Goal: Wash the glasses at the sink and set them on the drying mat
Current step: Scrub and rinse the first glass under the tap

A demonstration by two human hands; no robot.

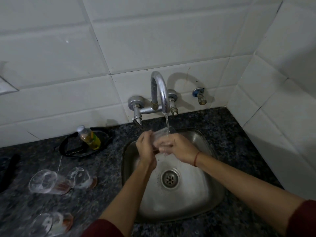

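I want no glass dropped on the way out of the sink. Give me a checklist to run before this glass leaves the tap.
1. Both hands on the glass: ok; left hand and right hand hold it over the sink.
2. Water reaching the glass: ok; the stream from the tap hits it.
3. Suds rinsed off: cannot tell.
4. Drying mat in sight: not ok; none is visible.
5. Landing spot on the counter: not ok; three other glasses lie there on their sides.
6. Firmness of grip: cannot tell.

Four glasses (161,134) (45,183) (80,177) (51,223), one bottle (89,137), one tap (159,93), two hands (146,147) (177,147).
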